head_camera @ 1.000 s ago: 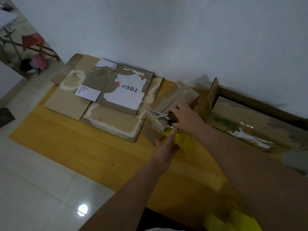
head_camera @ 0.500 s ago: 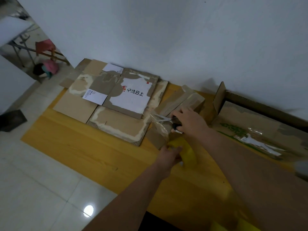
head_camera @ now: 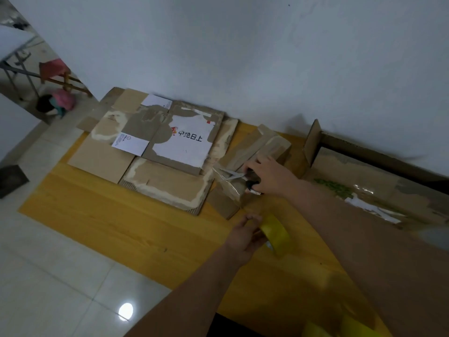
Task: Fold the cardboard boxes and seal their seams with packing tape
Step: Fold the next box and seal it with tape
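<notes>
A small folded cardboard box [head_camera: 252, 152] lies on the yellow table [head_camera: 126, 224] beside the wall. My right hand [head_camera: 272, 176] rests on it and grips black-handled scissors [head_camera: 237, 176], their blades at a strip of clear tape hanging off the box's near end. My left hand [head_camera: 245, 235] holds a yellow roll of packing tape [head_camera: 277, 233] just above the table, nearer to me than the box.
A stack of flattened cardboard boxes [head_camera: 158, 154] with white labels covers the table's far left. An open cardboard box [head_camera: 364, 176] lies at the right against the wall. More yellow tape rolls [head_camera: 340, 328] sit at the bottom edge. Tiled floor lies to the left.
My left hand has pulled the yellow tape roll away from the box toward me. My right hand has stayed on the box with the scissors.
</notes>
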`<state>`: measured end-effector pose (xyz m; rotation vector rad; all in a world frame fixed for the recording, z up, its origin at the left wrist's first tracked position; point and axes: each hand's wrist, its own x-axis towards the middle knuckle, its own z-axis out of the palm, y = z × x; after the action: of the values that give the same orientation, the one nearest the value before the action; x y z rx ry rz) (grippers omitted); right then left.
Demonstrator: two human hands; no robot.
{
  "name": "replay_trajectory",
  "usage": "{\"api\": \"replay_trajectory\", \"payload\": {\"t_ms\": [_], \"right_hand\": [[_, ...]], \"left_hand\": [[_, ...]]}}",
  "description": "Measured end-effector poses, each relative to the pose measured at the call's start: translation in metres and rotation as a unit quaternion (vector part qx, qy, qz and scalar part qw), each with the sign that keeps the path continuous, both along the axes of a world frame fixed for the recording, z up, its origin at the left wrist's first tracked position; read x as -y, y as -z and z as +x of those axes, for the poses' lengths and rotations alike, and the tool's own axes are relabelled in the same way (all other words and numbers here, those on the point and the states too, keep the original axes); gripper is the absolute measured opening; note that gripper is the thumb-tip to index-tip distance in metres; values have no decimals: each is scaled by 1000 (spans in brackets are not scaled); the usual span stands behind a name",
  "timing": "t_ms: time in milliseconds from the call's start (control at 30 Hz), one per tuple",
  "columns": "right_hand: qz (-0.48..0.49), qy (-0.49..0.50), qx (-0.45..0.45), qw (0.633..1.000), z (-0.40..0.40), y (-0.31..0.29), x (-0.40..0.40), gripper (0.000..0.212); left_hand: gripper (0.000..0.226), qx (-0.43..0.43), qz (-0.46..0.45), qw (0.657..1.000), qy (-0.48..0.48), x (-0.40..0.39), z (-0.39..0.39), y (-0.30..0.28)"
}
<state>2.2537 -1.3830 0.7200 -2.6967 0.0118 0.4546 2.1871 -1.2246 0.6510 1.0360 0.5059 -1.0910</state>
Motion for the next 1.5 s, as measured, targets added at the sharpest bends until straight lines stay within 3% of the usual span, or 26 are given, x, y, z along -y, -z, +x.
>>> {"api": "replay_trajectory", "payload": {"t_ms": [133, 233, 367, 533, 967, 1500], "right_hand": [[96, -1, -81, 992, 3, -23, 20, 48], [113, 0, -146, 983, -1, -48, 44, 48], [95, -2, -246, 965, -19, -58, 70, 40], [-31, -9, -351, 936, -36, -42, 75, 40], [-80, -117, -281, 949, -13, -22, 36, 38], [-127, -137, -214, 959, -16, -25, 33, 33]], "left_hand": [[14, -4, 23, 1000, -15, 1, 4, -1], [14, -9, 29, 999, -21, 5, 3, -2], [12, -14, 31, 999, -14, 5, 0, -1], [18, -7, 19, 1000, -8, 3, 4, -4], [12, 4, 44, 999, 3, 4, 5, -7], [10, 7, 46, 999, 8, 2, 11, -9]]}}
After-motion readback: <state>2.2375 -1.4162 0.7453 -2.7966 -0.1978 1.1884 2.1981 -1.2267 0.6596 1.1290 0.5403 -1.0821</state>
